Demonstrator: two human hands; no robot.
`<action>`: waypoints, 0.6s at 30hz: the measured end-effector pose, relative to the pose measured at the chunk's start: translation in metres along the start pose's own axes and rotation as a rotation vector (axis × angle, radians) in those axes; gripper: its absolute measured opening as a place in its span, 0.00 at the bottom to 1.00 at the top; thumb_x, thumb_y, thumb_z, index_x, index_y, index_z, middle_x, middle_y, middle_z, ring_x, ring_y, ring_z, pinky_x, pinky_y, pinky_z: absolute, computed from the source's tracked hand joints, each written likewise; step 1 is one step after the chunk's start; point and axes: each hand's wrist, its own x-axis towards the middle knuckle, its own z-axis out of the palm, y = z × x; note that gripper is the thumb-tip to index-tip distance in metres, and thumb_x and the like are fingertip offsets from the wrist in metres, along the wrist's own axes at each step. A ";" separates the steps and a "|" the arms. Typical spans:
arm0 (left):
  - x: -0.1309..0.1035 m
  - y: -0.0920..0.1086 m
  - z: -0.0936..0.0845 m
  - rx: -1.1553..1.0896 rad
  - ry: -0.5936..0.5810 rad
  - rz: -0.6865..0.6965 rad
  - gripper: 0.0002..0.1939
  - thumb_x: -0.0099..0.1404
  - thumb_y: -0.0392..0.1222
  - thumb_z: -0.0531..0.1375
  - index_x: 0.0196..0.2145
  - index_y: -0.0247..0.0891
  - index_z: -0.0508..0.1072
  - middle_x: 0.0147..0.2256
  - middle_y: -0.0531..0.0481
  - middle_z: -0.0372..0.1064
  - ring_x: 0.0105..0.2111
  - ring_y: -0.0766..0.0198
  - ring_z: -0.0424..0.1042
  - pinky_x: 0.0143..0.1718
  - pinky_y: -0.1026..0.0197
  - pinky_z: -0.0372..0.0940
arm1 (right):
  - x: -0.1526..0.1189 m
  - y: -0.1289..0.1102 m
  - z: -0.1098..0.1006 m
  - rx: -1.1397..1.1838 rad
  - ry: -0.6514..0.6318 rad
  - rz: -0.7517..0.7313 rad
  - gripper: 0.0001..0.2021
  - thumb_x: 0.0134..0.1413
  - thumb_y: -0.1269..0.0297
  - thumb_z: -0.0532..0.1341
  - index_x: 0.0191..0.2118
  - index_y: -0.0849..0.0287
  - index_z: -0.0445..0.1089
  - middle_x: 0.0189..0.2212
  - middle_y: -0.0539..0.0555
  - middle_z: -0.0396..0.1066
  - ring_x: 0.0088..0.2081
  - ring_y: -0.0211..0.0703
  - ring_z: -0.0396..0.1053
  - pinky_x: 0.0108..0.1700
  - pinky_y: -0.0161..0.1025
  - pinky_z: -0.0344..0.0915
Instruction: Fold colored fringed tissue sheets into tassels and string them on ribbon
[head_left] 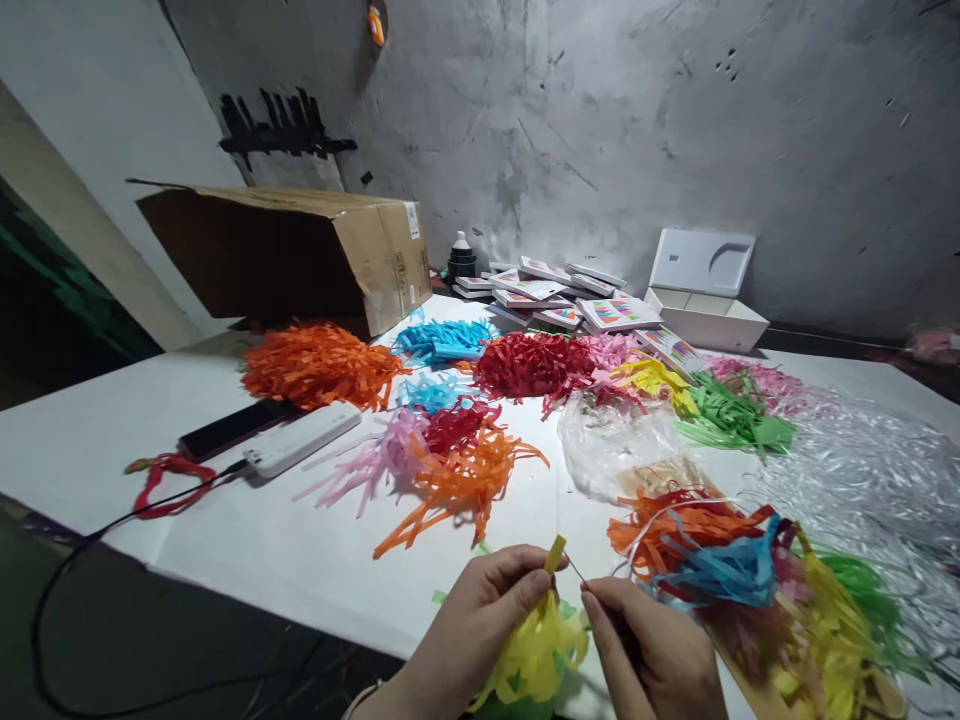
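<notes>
Yellow tassel (534, 655) is near the edge of the bench (300, 560), pinched by the left hand (469, 620), while the right hand (660, 640) pinches a thin thread (575, 568). Yanking too hard could tear the tassel.

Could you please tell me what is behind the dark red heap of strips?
Behind the dark red heap lies a loose pile of flat white packs, with the grey wall beyond. The table right behind the heap is hidden, as is anything under the packs.
</notes>
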 end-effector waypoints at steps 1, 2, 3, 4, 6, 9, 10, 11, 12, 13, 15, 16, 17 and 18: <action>0.001 0.001 -0.001 0.090 0.023 0.066 0.16 0.61 0.54 0.68 0.38 0.39 0.83 0.33 0.49 0.75 0.33 0.63 0.70 0.36 0.64 0.64 | 0.000 0.000 0.000 -0.006 0.007 -0.003 0.08 0.66 0.65 0.56 0.37 0.55 0.73 0.23 0.47 0.73 0.23 0.37 0.73 0.29 0.31 0.64; 0.002 0.002 -0.002 0.173 0.047 0.129 0.14 0.62 0.53 0.67 0.37 0.39 0.82 0.34 0.48 0.75 0.35 0.61 0.71 0.37 0.63 0.64 | -0.001 -0.001 0.000 -0.006 0.009 -0.007 0.08 0.66 0.65 0.56 0.37 0.54 0.73 0.23 0.47 0.73 0.23 0.37 0.73 0.29 0.31 0.64; 0.002 0.002 -0.003 0.242 0.066 0.180 0.13 0.63 0.52 0.67 0.36 0.39 0.82 0.34 0.48 0.75 0.36 0.60 0.72 0.39 0.62 0.64 | -0.001 -0.001 0.001 0.000 0.007 -0.012 0.08 0.66 0.65 0.56 0.38 0.54 0.73 0.24 0.47 0.74 0.23 0.37 0.73 0.29 0.31 0.63; 0.003 0.003 -0.003 0.293 0.078 0.215 0.13 0.63 0.52 0.66 0.36 0.39 0.82 0.35 0.47 0.75 0.37 0.58 0.72 0.40 0.61 0.64 | -0.001 -0.001 0.002 0.009 0.003 -0.015 0.08 0.66 0.66 0.56 0.38 0.54 0.73 0.24 0.47 0.74 0.24 0.37 0.73 0.29 0.31 0.63; 0.003 0.003 -0.003 0.335 0.085 0.244 0.12 0.63 0.51 0.66 0.35 0.39 0.81 0.35 0.46 0.75 0.38 0.56 0.73 0.42 0.60 0.65 | -0.001 -0.002 0.004 0.022 -0.006 -0.014 0.08 0.67 0.66 0.55 0.38 0.55 0.72 0.25 0.47 0.74 0.24 0.37 0.73 0.29 0.31 0.63; 0.003 0.003 -0.002 0.331 0.097 0.243 0.12 0.63 0.50 0.66 0.35 0.38 0.80 0.34 0.46 0.75 0.37 0.56 0.73 0.41 0.59 0.65 | -0.001 -0.003 0.006 0.020 -0.009 -0.007 0.09 0.68 0.66 0.55 0.38 0.55 0.72 0.24 0.46 0.73 0.23 0.36 0.72 0.28 0.31 0.62; 0.003 0.003 -0.002 0.331 0.104 0.241 0.12 0.63 0.50 0.66 0.35 0.38 0.80 0.33 0.47 0.74 0.36 0.57 0.73 0.40 0.60 0.65 | -0.001 -0.003 0.007 0.016 -0.009 -0.004 0.09 0.68 0.65 0.55 0.37 0.55 0.72 0.23 0.46 0.73 0.22 0.36 0.72 0.28 0.31 0.61; 0.003 0.003 -0.002 0.335 0.111 0.239 0.12 0.63 0.50 0.66 0.34 0.38 0.79 0.33 0.47 0.74 0.36 0.57 0.72 0.39 0.60 0.64 | -0.001 -0.003 0.007 0.011 -0.009 -0.001 0.10 0.68 0.65 0.54 0.37 0.55 0.72 0.23 0.46 0.72 0.22 0.36 0.71 0.27 0.31 0.61; 0.003 0.003 -0.001 0.342 0.116 0.241 0.12 0.63 0.50 0.66 0.34 0.38 0.79 0.33 0.47 0.73 0.35 0.58 0.72 0.39 0.60 0.64 | -0.001 -0.002 0.006 0.004 -0.011 0.001 0.10 0.68 0.65 0.54 0.36 0.55 0.72 0.22 0.46 0.72 0.22 0.36 0.71 0.27 0.31 0.61; 0.003 0.003 -0.001 0.348 0.120 0.244 0.12 0.63 0.49 0.66 0.34 0.37 0.79 0.33 0.48 0.73 0.35 0.58 0.72 0.39 0.60 0.64 | -0.001 -0.002 0.006 -0.004 -0.014 0.003 0.11 0.68 0.65 0.54 0.36 0.55 0.72 0.22 0.46 0.72 0.22 0.36 0.71 0.28 0.31 0.61; 0.003 0.002 0.000 0.355 0.128 0.254 0.11 0.63 0.49 0.66 0.34 0.37 0.79 0.33 0.48 0.73 0.36 0.58 0.71 0.39 0.60 0.64 | -0.002 -0.001 0.005 -0.030 -0.022 0.006 0.11 0.68 0.64 0.54 0.36 0.55 0.72 0.22 0.46 0.72 0.22 0.36 0.71 0.28 0.31 0.60; 0.004 0.001 0.000 0.356 0.135 0.257 0.11 0.63 0.49 0.66 0.34 0.37 0.79 0.33 0.48 0.72 0.36 0.57 0.71 0.39 0.60 0.64 | -0.002 0.000 0.005 -0.049 -0.028 0.010 0.11 0.68 0.64 0.54 0.36 0.55 0.72 0.22 0.46 0.72 0.21 0.35 0.70 0.28 0.31 0.60; 0.004 0.001 0.000 0.355 0.145 0.258 0.11 0.63 0.48 0.66 0.33 0.37 0.79 0.33 0.47 0.72 0.36 0.57 0.71 0.39 0.60 0.64 | -0.002 0.001 0.004 -0.067 -0.037 0.014 0.11 0.68 0.64 0.54 0.35 0.55 0.72 0.22 0.46 0.71 0.21 0.35 0.70 0.27 0.31 0.60; 0.004 0.000 0.001 0.354 0.157 0.261 0.10 0.63 0.48 0.66 0.33 0.38 0.79 0.33 0.47 0.72 0.36 0.57 0.71 0.39 0.60 0.64 | -0.003 0.001 0.004 -0.083 -0.047 0.018 0.12 0.68 0.63 0.54 0.34 0.55 0.71 0.21 0.46 0.69 0.20 0.35 0.69 0.26 0.31 0.59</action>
